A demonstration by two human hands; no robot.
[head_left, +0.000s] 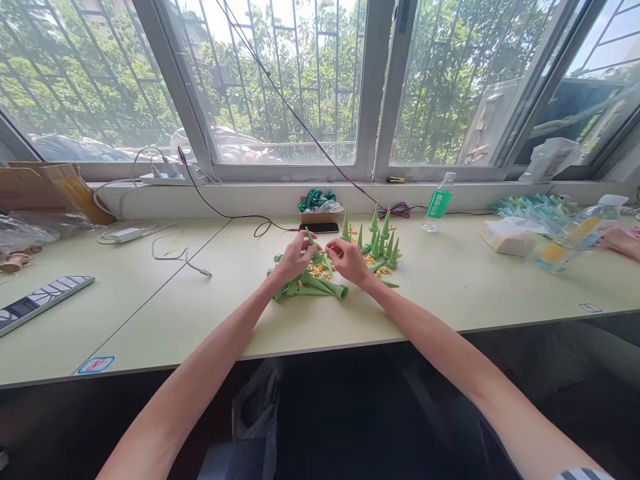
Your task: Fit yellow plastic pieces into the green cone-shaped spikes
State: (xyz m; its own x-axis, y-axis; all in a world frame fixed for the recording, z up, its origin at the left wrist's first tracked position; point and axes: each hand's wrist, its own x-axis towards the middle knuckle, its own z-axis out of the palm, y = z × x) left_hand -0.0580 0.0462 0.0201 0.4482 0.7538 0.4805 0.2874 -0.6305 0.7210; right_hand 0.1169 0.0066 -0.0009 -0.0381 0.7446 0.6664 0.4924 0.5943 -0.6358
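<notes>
My left hand (296, 259) is closed around a green plastic spike (311, 239), cone-shaped with its tip pointing up. Close beside it, my right hand (349, 260) pinches what looks like a small yellow plastic piece (323, 251), held against the side of the spike; the fingers partly hide it. Several green spikes (315, 287) lie in a pile beneath and in front of my hands. More of them stand upright (375, 243) to the right of my right hand, some with yellow pieces fitted at the side. Loose yellow pieces (384, 270) are scattered among them.
Behind my hands are a black phone (320, 228) and a small cardboard box (325, 217) with green wrapping. To the right stand a water bottle (439, 203), a tissue pack (510, 237) and a clear bottle (567, 240). Another person's hand (620, 239) shows at the far right. Cables (183, 257) lie left.
</notes>
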